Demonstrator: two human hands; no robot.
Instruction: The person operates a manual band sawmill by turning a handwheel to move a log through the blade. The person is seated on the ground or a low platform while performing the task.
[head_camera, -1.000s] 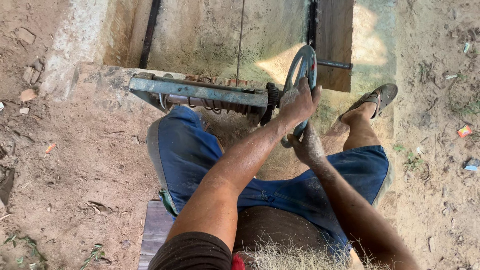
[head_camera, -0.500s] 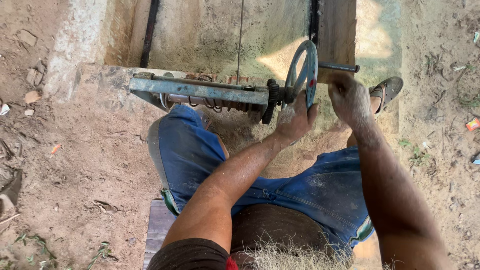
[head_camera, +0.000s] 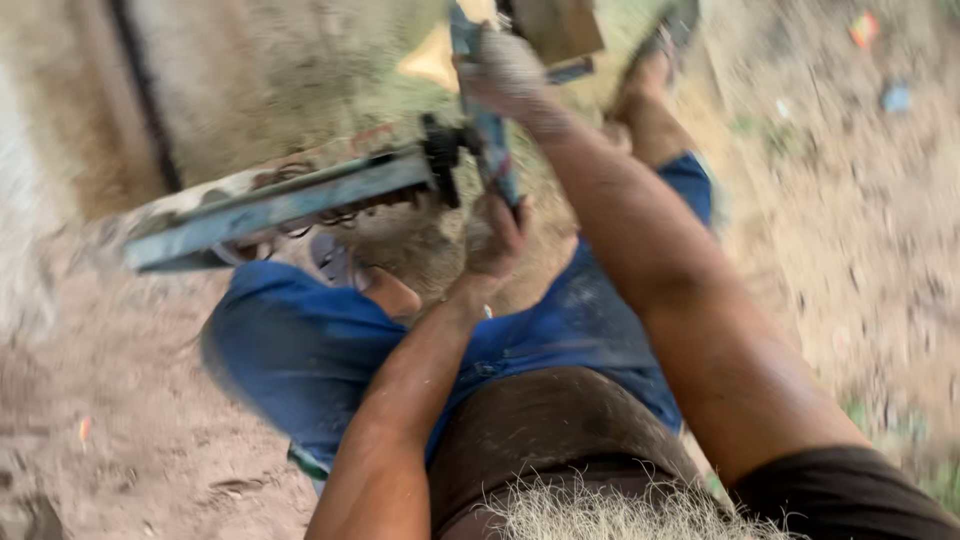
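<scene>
Hand wheel (head_camera: 487, 135), one: round, blue-grey metal, seen nearly edge-on and blurred, mounted at the right end of a long metal frame (head_camera: 290, 200) that runs leftward and downward across the view. Concrete wall (head_camera: 250, 90) directly behind the frame; bare dirt ground (head_camera: 130, 420) lies open to the left and right of the seated person.

Right hand (head_camera: 505, 70), one: arm stretched forward and up, grip wrapped shut over the top of the wheel rim, dusted grey.

Left hand (head_camera: 497, 235), one: forearm raised from the lap, fingers curled round the lower part of the rim, directly under the right hand.

Knees, two, in blue shorts (head_camera: 300, 350), spread either side of the frame's end. Foot in a sandal (head_camera: 660, 40), one visible, beyond the right arm, near the upper edge. Litter scraps on the dirt at right, too blurred to count.
</scene>
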